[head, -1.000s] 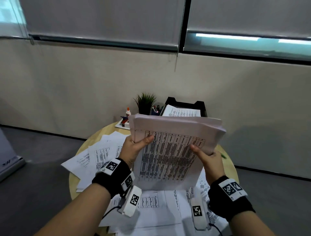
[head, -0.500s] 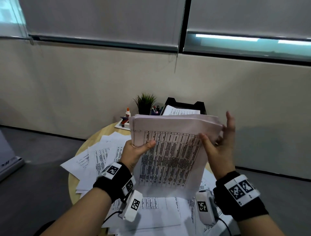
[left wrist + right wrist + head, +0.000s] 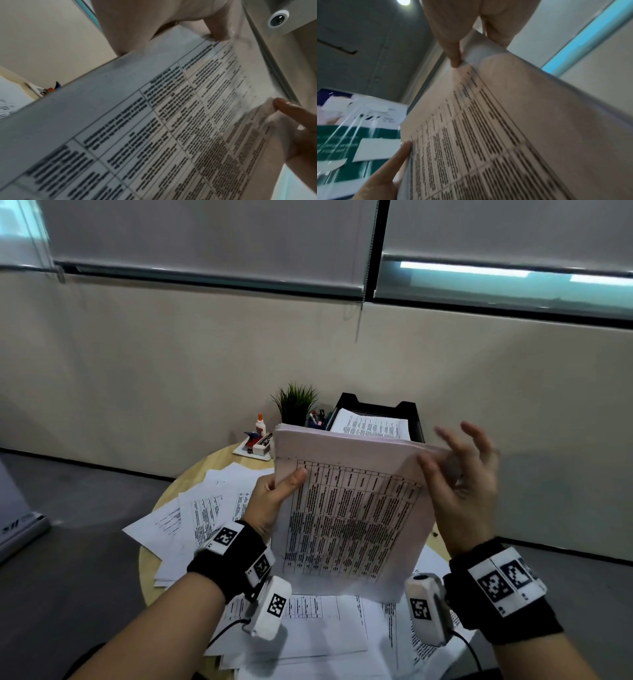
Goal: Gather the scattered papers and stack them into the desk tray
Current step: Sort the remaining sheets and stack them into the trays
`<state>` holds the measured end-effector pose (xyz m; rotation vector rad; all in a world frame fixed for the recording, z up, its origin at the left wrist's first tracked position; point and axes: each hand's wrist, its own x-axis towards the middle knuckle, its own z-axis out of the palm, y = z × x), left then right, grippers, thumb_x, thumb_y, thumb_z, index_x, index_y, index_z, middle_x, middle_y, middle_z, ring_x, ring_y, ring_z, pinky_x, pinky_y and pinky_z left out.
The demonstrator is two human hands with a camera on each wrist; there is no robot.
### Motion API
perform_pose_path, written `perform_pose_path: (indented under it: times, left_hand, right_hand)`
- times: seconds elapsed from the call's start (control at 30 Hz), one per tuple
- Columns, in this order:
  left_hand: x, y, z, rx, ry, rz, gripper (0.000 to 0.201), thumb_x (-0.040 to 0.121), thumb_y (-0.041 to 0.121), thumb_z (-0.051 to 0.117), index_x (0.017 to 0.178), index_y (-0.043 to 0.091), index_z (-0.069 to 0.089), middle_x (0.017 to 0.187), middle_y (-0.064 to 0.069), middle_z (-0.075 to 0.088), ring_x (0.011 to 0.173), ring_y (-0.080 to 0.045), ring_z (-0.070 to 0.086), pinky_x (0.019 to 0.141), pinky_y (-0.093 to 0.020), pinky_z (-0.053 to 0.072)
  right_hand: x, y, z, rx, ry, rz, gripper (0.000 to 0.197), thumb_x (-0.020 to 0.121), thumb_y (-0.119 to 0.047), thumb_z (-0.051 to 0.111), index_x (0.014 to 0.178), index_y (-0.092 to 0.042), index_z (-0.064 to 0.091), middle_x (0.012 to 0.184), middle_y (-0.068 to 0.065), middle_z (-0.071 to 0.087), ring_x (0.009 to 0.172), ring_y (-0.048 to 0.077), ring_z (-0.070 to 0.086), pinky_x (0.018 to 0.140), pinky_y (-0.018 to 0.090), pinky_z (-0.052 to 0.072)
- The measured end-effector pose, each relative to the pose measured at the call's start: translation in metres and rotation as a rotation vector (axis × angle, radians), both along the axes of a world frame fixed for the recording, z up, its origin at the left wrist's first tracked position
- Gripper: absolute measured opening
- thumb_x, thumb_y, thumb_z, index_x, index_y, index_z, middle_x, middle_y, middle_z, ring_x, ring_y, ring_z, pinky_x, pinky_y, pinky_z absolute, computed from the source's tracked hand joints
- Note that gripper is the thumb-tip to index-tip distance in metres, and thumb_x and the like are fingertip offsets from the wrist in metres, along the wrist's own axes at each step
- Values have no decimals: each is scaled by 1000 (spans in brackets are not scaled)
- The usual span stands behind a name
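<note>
I hold a thick stack of printed papers (image 3: 352, 518) nearly upright above the table, a table-grid page facing me. My left hand (image 3: 274, 496) grips its left edge, thumb on the front, fingers hidden behind. My right hand (image 3: 459, 470) is at the stack's top right corner: the thumb touches the front sheet and the fingers spread above the edge, blurred. The left wrist view shows the stack (image 3: 154, 121) under my left hand (image 3: 154, 20); the right wrist view shows the stack (image 3: 505, 135) below my right hand (image 3: 471, 29). Behind the stack stands the black desk tray (image 3: 376, 407), a printed sheet (image 3: 373, 426) inside.
Loose sheets (image 3: 191, 515) cover the round wooden table (image 3: 219, 463), and more sheets (image 3: 308, 625) lie near me. At the back are a small plant (image 3: 296, 402), a pen holder (image 3: 318, 419), a glue bottle (image 3: 260, 424) and a white tray (image 3: 257, 446). Dark floor surrounds the table.
My right hand left the stack's lower right edge, rose to the top right corner and spread its fingers. The left hand kept its grip; the stack stayed raised.
</note>
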<state>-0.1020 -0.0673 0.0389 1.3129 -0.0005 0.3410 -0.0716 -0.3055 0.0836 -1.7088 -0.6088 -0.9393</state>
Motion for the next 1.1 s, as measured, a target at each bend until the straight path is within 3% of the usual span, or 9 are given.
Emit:
perform_pose_path:
  times: [0.13, 0.23, 0.33, 0.47, 0.67, 0.73, 0.83, 0.93, 1.1]
  left_hand:
    - [-4, -2, -16, 65, 89, 22, 82, 32, 71, 80, 88, 12, 69, 92, -6, 73, 100, -23, 65, 98, -43, 42]
    - [-13, -10, -41, 80, 182, 10, 93, 29, 65, 84, 104, 14, 61, 101, -5, 71, 102, -20, 64, 103, -48, 41]
    - [-18, -17, -47, 61, 218, 64, 58, 50, 36, 87, 95, 13, 60, 95, -9, 70, 95, -23, 65, 95, -44, 48]
    - [-20, -21, -41, 34, 159, 138, 26, 67, 7, 78, 86, 15, 61, 84, -4, 71, 80, -11, 69, 63, -15, 50]
    - [-30, -25, -66, 50, 333, 119, 63, 51, 30, 85, 103, 7, 57, 94, -9, 67, 96, -27, 64, 94, -45, 50]
    - [-31, -25, -69, 51, 360, 120, 78, 47, 37, 88, 109, 3, 55, 102, -12, 66, 102, -30, 62, 99, -51, 46]
    - [-33, -26, -65, 52, 337, 134, 55, 67, 19, 82, 110, 2, 52, 99, -2, 60, 103, -26, 59, 106, -42, 37]
    - [-43, -30, -60, 64, 327, 118, 31, 74, 6, 75, 79, 16, 46, 80, 3, 56, 77, -10, 55, 93, -31, 37]
    - [-52, -29, -93, 107, 399, 126, 23, 69, 15, 81, 85, 7, 67, 76, -3, 74, 82, -22, 69, 88, -39, 53]
  right_hand:
    - [1, 2, -31, 227, 601, 370, 56, 63, -38, 84, 112, -25, 61, 107, 4, 70, 94, 16, 69, 86, 42, 56]
    - [1, 5, -74, 180, 817, 378, 62, 48, -48, 84, 100, -18, 70, 97, 0, 75, 95, 20, 70, 89, 43, 53]
    - [-1, 12, -88, 304, 823, 400, 59, 50, -41, 89, 98, -12, 71, 97, 4, 75, 95, 22, 70, 86, 39, 54]
    - [0, 13, -80, 467, 780, 466, 41, 63, -16, 80, 101, -5, 69, 101, 9, 74, 97, 24, 70, 82, 35, 55]
    - [-18, 14, -120, 391, 973, 387, 60, 41, -33, 93, 92, -9, 72, 88, 5, 76, 84, 23, 72, 68, 28, 55]
    - [-20, 17, -129, 409, 1010, 355, 31, 62, -13, 86, 89, -8, 72, 84, 5, 76, 83, 26, 72, 67, 28, 55]
    - [-21, 13, -123, 431, 956, 336, 17, 74, 5, 72, 83, -10, 72, 80, 5, 76, 76, 24, 71, 70, 35, 56]
    - [-31, 10, -123, 414, 978, 331, 16, 75, 4, 72, 85, -10, 73, 81, 5, 76, 73, 21, 71, 65, 31, 57]
    - [-43, 15, -146, 368, 1134, 227, 12, 80, 3, 68, 90, -1, 70, 88, 18, 74, 76, 33, 69, 71, 41, 57]
